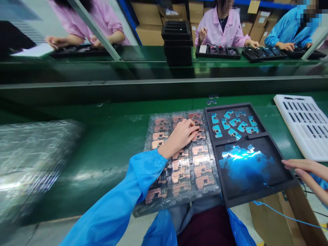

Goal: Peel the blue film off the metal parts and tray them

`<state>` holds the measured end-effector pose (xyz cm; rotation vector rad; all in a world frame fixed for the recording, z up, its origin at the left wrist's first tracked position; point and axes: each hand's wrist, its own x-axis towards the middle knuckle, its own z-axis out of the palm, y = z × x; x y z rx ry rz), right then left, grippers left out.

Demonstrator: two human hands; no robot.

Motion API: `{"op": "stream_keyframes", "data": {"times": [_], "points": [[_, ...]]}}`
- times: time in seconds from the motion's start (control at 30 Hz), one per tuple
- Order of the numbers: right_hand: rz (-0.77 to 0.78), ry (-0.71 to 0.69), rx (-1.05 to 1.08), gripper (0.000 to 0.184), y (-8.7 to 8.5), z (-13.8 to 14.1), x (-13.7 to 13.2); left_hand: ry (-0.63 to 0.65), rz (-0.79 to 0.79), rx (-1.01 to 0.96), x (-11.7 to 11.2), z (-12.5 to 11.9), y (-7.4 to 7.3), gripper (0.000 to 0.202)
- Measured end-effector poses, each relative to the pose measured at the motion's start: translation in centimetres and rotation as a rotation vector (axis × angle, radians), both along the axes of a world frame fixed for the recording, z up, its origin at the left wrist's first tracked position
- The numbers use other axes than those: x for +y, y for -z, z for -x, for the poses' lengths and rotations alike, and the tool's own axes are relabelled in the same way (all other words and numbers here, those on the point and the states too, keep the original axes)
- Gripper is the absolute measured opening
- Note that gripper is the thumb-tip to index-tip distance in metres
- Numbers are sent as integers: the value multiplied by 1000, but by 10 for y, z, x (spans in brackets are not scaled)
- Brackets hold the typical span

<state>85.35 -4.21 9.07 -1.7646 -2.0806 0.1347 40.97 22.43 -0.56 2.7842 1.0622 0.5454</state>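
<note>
My left hand (183,134) reaches over a clear plastic tray (216,186) filled with rows of copper-coloured circuit boards (180,171). Its fingers are bent and close on one board in the tray's right column, partly covering it. At the right edge of the view is my right hand (311,172), with two fingers stretched out beside the rim of a black tray (217,160). Whether they touch that rim I cannot tell. Several blue-covered boards (234,122) lie in the black tray's upper compartment. A heap of shiny blue film pieces (247,167) fills much of the lower one.
A white slotted rack (304,133) stands to the right. Blurred clear trays (30,160) are stacked at left. Two small boards (212,99) lie behind the black tray. Across the green bench (110,153), people work beside stacked black trays (178,42). A blue cord (284,217) hangs at lower right.
</note>
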Motion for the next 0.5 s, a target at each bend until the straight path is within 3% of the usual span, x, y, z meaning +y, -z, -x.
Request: {"op": "stream_keyframes", "data": {"times": [0.2,0.3,0.4,0.5], "points": [[4,-23,20,29,2,9,3,-29,9,-8,0,3,0,32],[7,-19,39,29,10,7,0,-31,28,-57,6,1,-10,30],[9,-15,50,30,19,1,-3,-59,47,-52,36,-20,-26,31],[-2,-4,48,33,26,-1,-4,-114,98,13,94,-66,-38,35]]}}
